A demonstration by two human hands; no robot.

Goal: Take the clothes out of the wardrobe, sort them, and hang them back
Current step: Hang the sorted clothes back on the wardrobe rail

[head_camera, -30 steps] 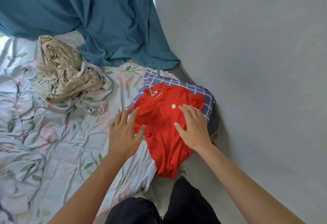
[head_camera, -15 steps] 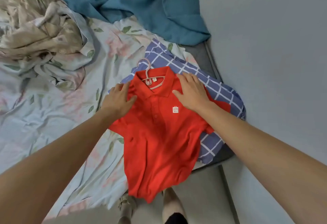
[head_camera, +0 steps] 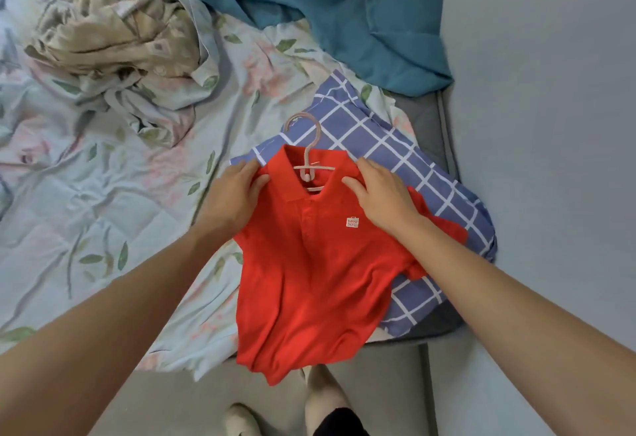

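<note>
Fingers of my left hand [head_camera: 237, 191] and right hand [head_camera: 382, 194] now curl round the shoulders of the red shirt [head_camera: 316, 281], where a second ago they lay flat lower on its chest. It lies on the checked pillow [head_camera: 395, 146] at the bed's edge, hem hanging over, with more of its hanger [head_camera: 306, 146] showing above the collar.

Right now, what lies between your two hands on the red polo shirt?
In the head view, the shirt's collar and the pale pink plastic hanger lie between left hand and right hand.
</note>
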